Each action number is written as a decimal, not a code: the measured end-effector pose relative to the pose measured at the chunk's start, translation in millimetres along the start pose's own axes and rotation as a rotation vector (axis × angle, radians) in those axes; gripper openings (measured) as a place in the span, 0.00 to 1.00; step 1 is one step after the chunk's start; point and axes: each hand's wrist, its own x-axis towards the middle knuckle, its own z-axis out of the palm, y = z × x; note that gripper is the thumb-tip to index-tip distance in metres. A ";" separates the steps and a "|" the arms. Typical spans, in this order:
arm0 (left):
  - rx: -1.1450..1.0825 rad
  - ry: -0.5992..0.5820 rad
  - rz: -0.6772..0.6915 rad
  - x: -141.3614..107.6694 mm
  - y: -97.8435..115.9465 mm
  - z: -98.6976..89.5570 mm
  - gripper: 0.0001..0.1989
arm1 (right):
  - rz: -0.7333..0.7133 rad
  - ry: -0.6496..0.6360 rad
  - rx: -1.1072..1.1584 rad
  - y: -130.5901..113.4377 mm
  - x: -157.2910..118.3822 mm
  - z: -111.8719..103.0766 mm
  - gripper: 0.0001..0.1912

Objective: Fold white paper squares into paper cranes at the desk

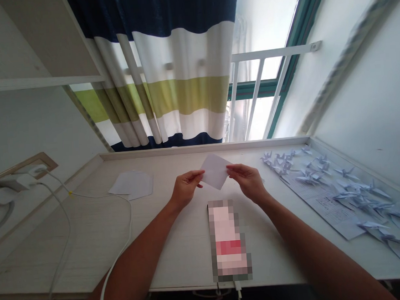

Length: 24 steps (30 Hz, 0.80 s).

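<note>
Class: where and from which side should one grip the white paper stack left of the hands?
Pinch the white paper stack at its near edge, coming from the person's side: it lies flat and thin on the desk, and its offset edges probably lift easily.

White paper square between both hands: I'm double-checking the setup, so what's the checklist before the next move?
Left hand and right hand both pinch the white paper square: ok.
Creases on the square: cannot tell.
Loose white paper sheets lie within reach, left of the hands: ok.
White cable clear of the left forearm: not ok, it crosses it.
Folded pale paper cranes apart from the right hand: ok.
</note>
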 end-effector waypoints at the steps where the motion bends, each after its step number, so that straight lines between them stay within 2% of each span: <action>1: 0.006 0.011 0.004 0.4 -0.7 -0.6 0.19 | 0.002 -0.002 0.018 0.8 0.3 -0.2 0.18; 4: 0.011 -0.009 -0.001 1.8 -2.1 -3.7 0.20 | 0.001 -0.018 0.047 1.3 1.2 -1.6 0.20; 9: -0.069 0.004 0.006 4.2 -2.4 -8.1 0.21 | -0.021 0.004 0.054 -1.1 2.1 -3.0 0.18; 12: 0.042 0.027 0.022 4.0 -2.7 -10.3 0.21 | -0.029 0.003 0.028 0.4 2.1 -3.0 0.18; 19: 0.295 0.068 0.156 1.7 -0.8 -14.5 0.19 | -0.026 0.024 0.037 1.1 -0.2 0.7 0.15; 24: 0.406 0.003 0.197 2.8 2.1 -18.0 0.18 | -0.026 0.001 0.008 -3.1 -0.6 -0.2 0.15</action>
